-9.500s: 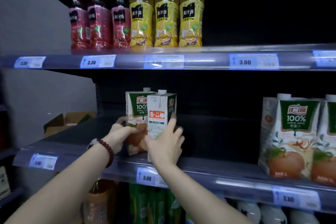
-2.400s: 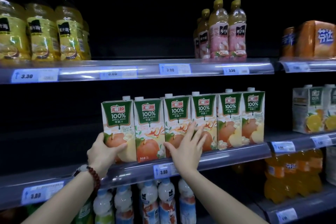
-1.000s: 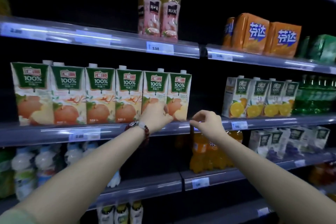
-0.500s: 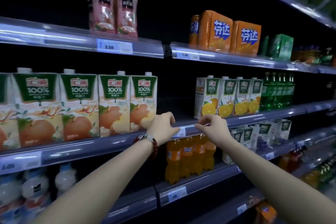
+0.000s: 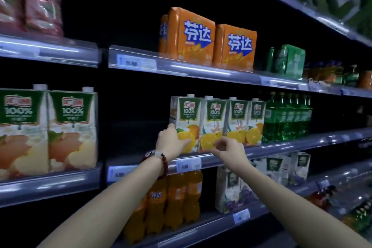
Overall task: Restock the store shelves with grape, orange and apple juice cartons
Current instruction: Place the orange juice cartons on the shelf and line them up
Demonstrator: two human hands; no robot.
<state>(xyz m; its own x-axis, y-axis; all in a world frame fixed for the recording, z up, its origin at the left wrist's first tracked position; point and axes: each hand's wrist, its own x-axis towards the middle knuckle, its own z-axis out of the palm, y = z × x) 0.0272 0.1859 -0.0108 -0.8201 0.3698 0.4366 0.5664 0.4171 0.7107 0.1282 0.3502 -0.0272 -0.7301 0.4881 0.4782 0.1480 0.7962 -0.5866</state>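
Observation:
Several orange juice cartons (image 5: 237,119) stand in a row on the middle shelf (image 5: 285,146). My left hand (image 5: 171,143) grips the lower left corner of the leftmost orange juice carton (image 5: 186,112), thumb on its side and fingers across its front. Just in front of the second carton, my right hand (image 5: 227,150) hovers with curled fingers and holds nothing. Two apple juice cartons (image 5: 72,131) stand on the shelf section to the left. Grape juice cartons (image 5: 231,189) sit one shelf lower at right.
Orange soda bottles (image 5: 175,197) stand below my left wrist. Orange multipacks (image 5: 211,42) and a green pack (image 5: 289,62) sit on the upper shelf. Green bottles (image 5: 287,119) flank the orange cartons on the right. A dark gap separates apple and orange cartons.
The view has swung right from the apple cartons to the orange ones. My left hand has left the shelf edge and taken the leftmost orange carton; my right hand has followed.

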